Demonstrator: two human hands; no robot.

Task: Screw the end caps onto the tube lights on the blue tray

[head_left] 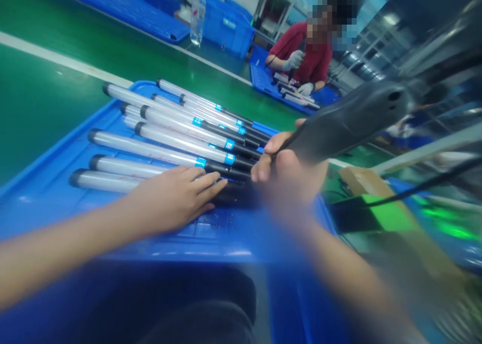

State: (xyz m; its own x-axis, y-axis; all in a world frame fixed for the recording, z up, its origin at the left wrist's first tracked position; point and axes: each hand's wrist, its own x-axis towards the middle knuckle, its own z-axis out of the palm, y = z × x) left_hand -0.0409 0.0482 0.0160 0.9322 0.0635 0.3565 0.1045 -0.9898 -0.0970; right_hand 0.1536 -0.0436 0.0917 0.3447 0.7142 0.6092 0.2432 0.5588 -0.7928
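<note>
R hand [288, 176] tight on blk tool [342, 120], L hand [169, 198] open on tubes [158, 151] just beside

- A green tabletop [37, 108] with a white stripe [64, 58] running along it
- A clear plastic water bottle [198, 15] standing upright just beside a blue crate [228, 27]
- A flat blue tray [124, 7] at the top edge of the view
- A co-worker in a red shirt [305, 52], wearing white gloves [294, 60] and holding a dark pen-like tool [291, 73] over a second blue tray [263, 80] of long pale pieces
- A cardboard box [357, 181] beside a glowing green panel [387, 216], with a black cable [425, 183] running above them
</note>
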